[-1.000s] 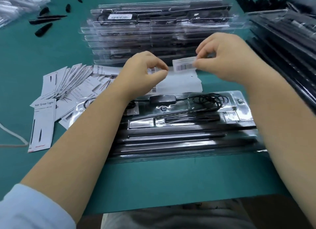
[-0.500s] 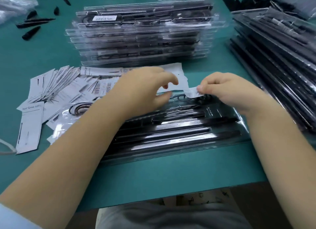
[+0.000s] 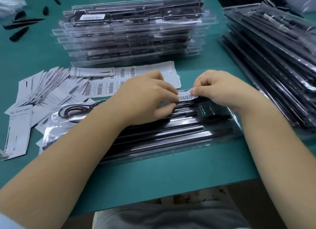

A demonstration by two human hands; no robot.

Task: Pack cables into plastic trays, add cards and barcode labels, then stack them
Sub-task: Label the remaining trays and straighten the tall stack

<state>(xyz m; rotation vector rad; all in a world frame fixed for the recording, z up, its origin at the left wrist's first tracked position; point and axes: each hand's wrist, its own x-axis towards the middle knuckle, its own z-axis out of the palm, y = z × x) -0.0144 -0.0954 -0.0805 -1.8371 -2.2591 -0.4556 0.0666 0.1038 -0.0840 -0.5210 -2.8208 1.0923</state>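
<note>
While I hold the barcode label point(image 3: 187, 95) stretched between both hands, its long axis runs left to right, just above the far edge of the near tray point(image 3: 171, 136). My right hand point(image 3: 220, 90) pinches its right end, and my left hand point(image 3: 147, 99) pinches the left end, both equally close. That tray holds a coiled cable point(image 3: 71, 111) at its left and long black bars along its length. Beyond it, finished trays sit in a stack point(image 3: 133, 35), the top one already labelled.
</note>
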